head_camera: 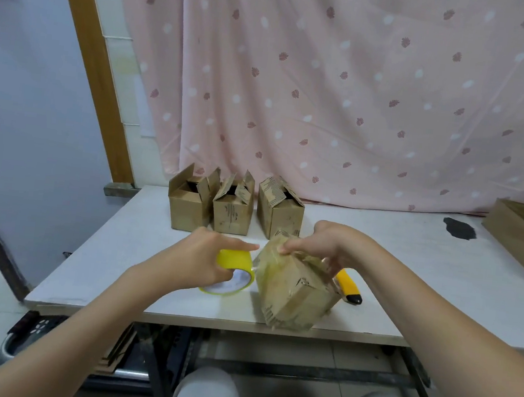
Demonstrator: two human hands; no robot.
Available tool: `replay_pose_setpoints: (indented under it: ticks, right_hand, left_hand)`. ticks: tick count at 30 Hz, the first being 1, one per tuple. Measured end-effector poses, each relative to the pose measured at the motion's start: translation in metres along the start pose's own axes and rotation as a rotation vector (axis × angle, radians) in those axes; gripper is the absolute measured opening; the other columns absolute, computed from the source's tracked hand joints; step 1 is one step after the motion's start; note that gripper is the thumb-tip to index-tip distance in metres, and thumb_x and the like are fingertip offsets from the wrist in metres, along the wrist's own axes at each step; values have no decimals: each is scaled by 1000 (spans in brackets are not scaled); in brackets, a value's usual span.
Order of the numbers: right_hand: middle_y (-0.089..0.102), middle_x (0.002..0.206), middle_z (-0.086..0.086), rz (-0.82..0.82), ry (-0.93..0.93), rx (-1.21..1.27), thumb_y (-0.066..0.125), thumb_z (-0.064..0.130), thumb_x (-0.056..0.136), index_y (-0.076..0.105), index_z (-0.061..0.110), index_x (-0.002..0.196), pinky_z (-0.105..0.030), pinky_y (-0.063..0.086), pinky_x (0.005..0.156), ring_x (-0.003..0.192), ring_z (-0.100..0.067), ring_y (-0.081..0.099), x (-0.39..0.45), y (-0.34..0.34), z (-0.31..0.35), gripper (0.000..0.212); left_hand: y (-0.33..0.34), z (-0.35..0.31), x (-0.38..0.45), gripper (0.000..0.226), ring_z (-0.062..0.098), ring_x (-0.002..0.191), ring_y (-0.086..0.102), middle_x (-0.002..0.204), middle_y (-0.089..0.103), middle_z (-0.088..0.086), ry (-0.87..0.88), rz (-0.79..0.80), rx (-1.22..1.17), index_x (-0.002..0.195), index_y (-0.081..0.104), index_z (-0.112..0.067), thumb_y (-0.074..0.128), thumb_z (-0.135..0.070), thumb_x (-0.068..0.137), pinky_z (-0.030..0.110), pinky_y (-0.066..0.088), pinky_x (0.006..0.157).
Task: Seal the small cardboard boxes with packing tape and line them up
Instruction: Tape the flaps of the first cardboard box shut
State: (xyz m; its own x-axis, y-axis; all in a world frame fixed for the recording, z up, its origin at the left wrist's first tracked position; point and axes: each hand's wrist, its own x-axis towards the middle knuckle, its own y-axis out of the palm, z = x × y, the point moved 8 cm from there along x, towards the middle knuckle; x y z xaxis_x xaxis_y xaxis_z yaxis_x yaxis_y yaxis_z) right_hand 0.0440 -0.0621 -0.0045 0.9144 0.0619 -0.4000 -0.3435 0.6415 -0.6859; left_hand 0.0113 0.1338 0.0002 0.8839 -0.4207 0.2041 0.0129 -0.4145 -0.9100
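the right hand [320, 243] grips the top of a small box [296, 286] near the front edge of the table [119, 248], fingers curled over its upper far end, thumb side toward the roll. the box is tilted, its far top corner raised under the fingers and its near lower end resting by the table's edge; its long axis runs from the grip down and toward the person, angled a little to the right. glossy clear tape covers its upper and left faces.

just left of that grip, the left hand [206, 257] holds the yellow tape roll [233, 273], fingers wrapped over its top, index finger stretched out toward the box. the roll stands on edge, leaning, its open core facing the person, and it sits just beside the box's left face; whether a strip joins them cannot be told.

just right of the box, partly hidden behind it, lies a yellow knife [350, 288], its black end pointing toward the person.

beyond both hands, three boxes [235, 208] stand in a row at the table's far edge, flaps up and open. behind them hangs a pink curtain [362, 95].
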Motion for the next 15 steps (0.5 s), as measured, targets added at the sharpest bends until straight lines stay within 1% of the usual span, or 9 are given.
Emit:
replay_pose_setpoints:
  ticks: [1,2,3,5,6,7,10,12,15]
  right_hand:
    - [51,97,-11,14,6,52,80,45,77,39,3,135,-46,56,84,90,-34,58,1,0,-4,82]
    - [52,98,-12,22,11,81,80,45,77,40,3,133,-44,56,79,86,-35,58,2,0,-7,81]
    - [54,104,-15,29,13,103,81,46,75,42,2,133,-44,57,76,84,-36,59,3,0,-10,82]
    - [56,120,-21,52,16,141,83,48,72,45,2,132,-44,59,74,81,-36,63,7,3,-13,85]
    - [55,125,-22,67,13,158,83,48,71,46,3,131,-45,60,74,80,-36,65,9,4,-13,84]
    - [55,126,-22,76,12,177,83,48,72,47,3,130,-46,61,74,81,-35,66,11,5,-14,82]
    - [56,125,-21,95,29,203,81,49,74,48,3,131,-46,60,78,87,-36,67,14,3,-20,81]
    - [57,127,-21,123,44,204,80,50,74,48,2,132,-51,58,83,96,-38,68,14,2,-23,82]
    - [61,122,-26,184,73,234,80,47,77,50,1,131,-56,55,87,97,-41,69,14,3,-28,77]
  left_hand:
    - [-1,5,-2,55,8,60,49,64,56,-3,1,-4,-26,124,59,-55,65,-18,84,14,34,51]
    - [-3,8,-5,58,12,60,49,67,60,-2,9,-20,-53,122,60,-57,65,-16,82,14,34,52]
    - [-4,10,-7,58,13,64,50,72,64,-5,34,-42,-68,122,62,-56,67,-14,81,15,37,55]
    - [-9,9,-9,55,4,71,55,75,64,-22,95,-81,-61,122,67,-49,71,-12,82,10,38,62]
    - [-12,9,-10,52,-2,73,55,74,62,-25,103,-85,-50,121,68,-46,72,-11,82,9,38,64]
    - [-14,10,-9,52,-3,74,55,74,61,-22,95,-73,-25,120,68,-47,71,-11,83,8,37,65]
    - [-13,16,-9,54,10,72,52,76,58,-3,72,8,81,122,59,-59,67,-19,87,13,36,63]
    - [-11,19,-9,56,15,72,52,77,59,2,58,46,98,124,55,-60,64,-19,88,15,37,64]
    - [5,18,-6,56,19,74,54,79,59,7,73,119,121,127,46,-64,61,-22,92,22,41,70]
